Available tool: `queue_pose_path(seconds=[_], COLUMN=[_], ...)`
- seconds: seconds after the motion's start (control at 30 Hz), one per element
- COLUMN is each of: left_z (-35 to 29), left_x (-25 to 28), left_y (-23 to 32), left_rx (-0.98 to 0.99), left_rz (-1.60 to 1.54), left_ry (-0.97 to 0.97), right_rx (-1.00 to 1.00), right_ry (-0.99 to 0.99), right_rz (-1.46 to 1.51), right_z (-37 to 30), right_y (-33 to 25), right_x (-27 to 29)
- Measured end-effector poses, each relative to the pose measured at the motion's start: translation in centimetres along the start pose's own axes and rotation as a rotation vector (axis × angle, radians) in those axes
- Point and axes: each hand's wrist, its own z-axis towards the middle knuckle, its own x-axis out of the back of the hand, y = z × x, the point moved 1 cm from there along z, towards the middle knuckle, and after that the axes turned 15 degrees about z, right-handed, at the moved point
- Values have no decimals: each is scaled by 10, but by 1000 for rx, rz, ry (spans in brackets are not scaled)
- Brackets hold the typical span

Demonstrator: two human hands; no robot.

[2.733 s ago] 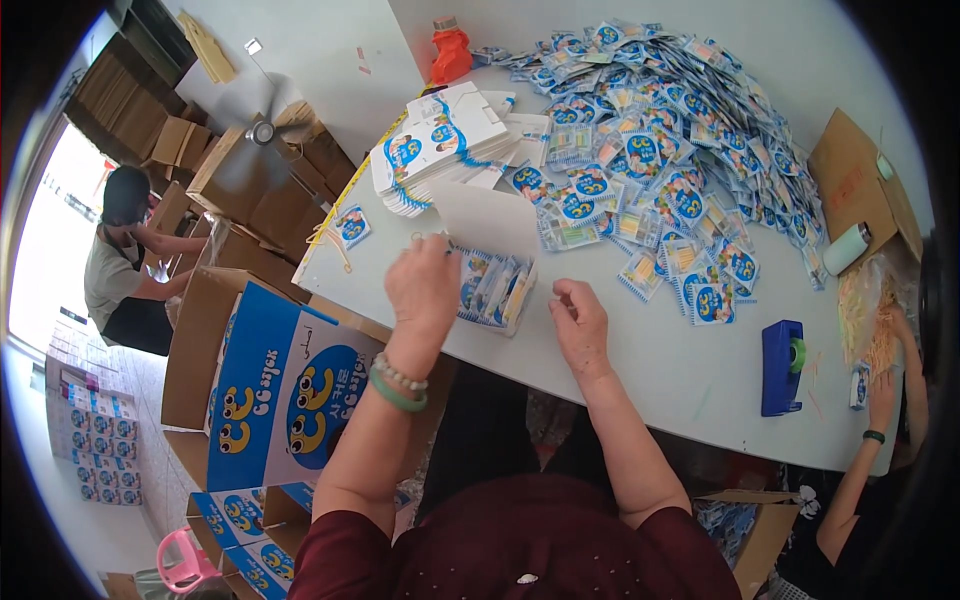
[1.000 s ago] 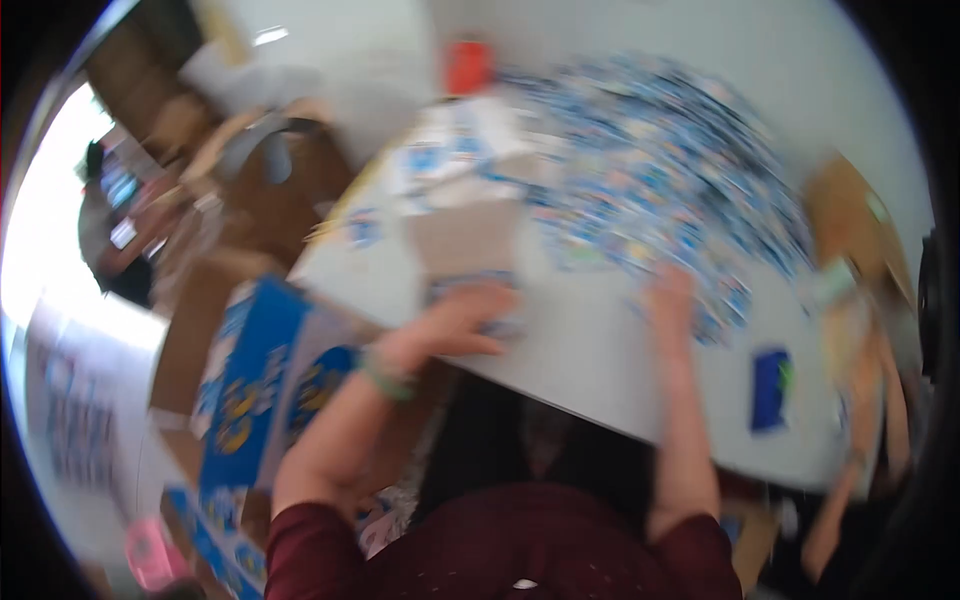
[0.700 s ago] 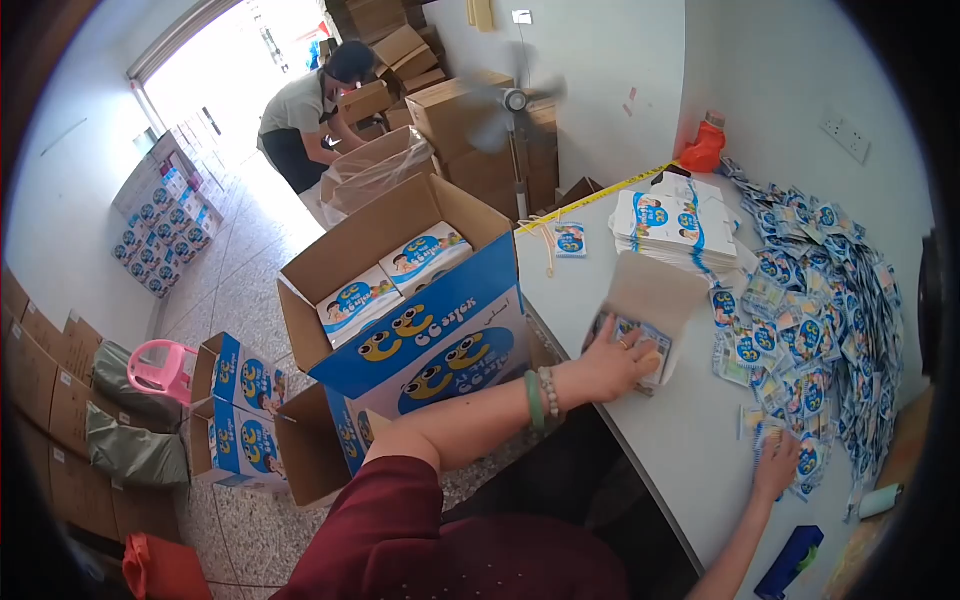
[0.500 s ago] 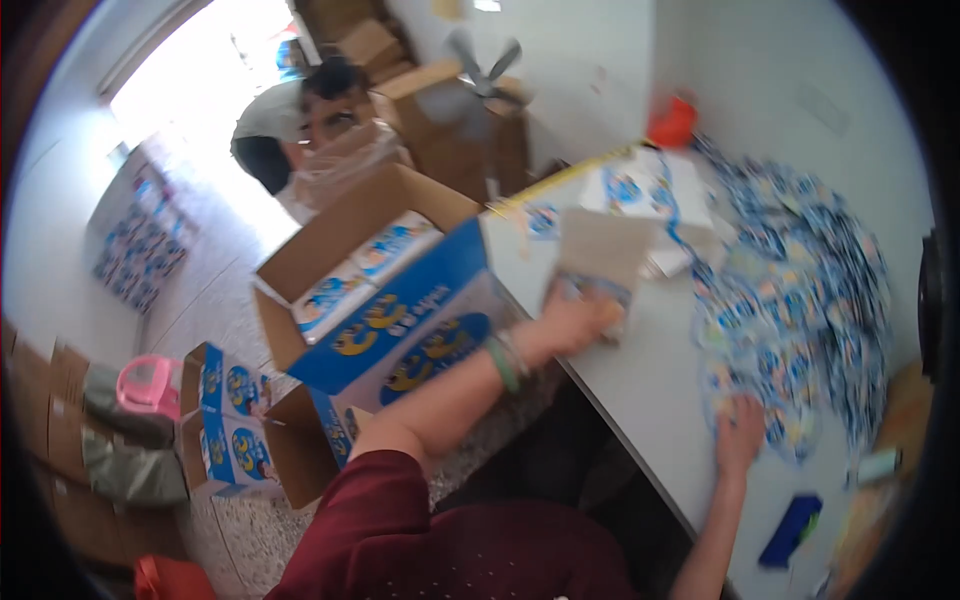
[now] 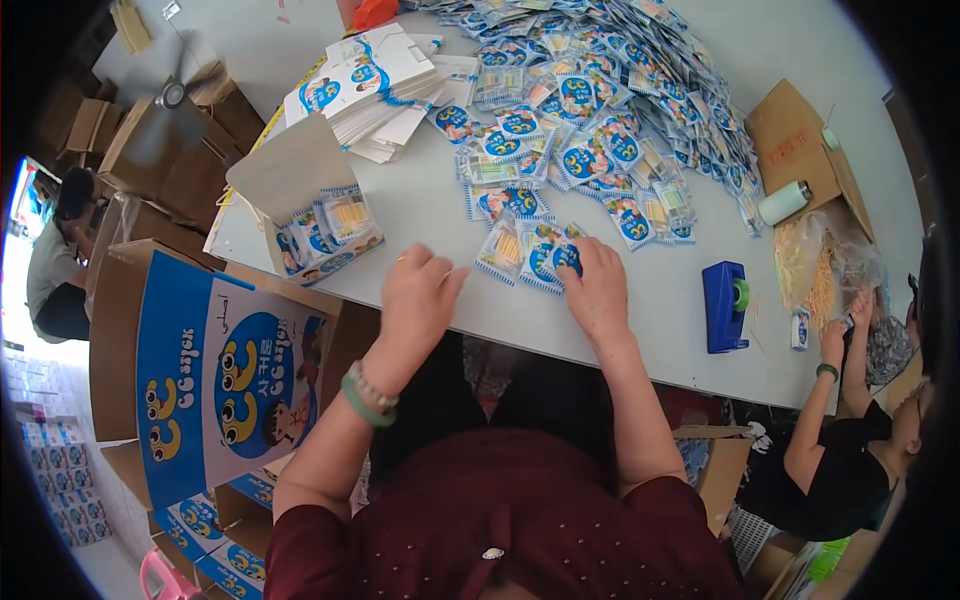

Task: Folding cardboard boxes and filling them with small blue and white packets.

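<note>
My right hand (image 5: 600, 290) rests on the table with its fingertips pressed on a small blue-and-clear snack packet (image 5: 541, 252). Beside that packet lies another, its pale yellow sticks showing through the clear film (image 5: 501, 247). My left hand (image 5: 418, 298), slightly blurred, hovers near the table's front edge; its fingers are loosely bent, thumb apart, and nothing shows in them. Left of it stands a small white carton (image 5: 290, 172), lid raised, with several packets inside. A large heap of packets (image 5: 620, 100) spreads across the back of the table.
Flat white cartons (image 5: 380, 75) are stacked at the back left. A blue tape dispenser (image 5: 724, 308) and a pale green roll (image 5: 786, 203) lie to the right. A big blue-printed shipping box (image 5: 235, 375) stands at the left. One person works at far right, another crouches at far left.
The view has swung to the right. My left hand has come out of the small carton and moved right. My right hand has gone from the heap's edge to packets in front of me.
</note>
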Motion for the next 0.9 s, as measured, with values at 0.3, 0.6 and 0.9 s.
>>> queue_pose_path(seconds=[0.3,0.6,0.9], left_z=[51,22,-1], left_x=[-62,-72,-40], left_y=[37,23,11], left_rx=[135,475,701], left_rz=[-38,-916,-1736], left_ry=[-83,1,-258], right_rx=[-59,288,-87], right_ry=[186,8,-24], right_rz=[-130,255,-110], right_z=[-15,0,23], right_y=[-17,41,24], right_x=[-21,-21,-29])
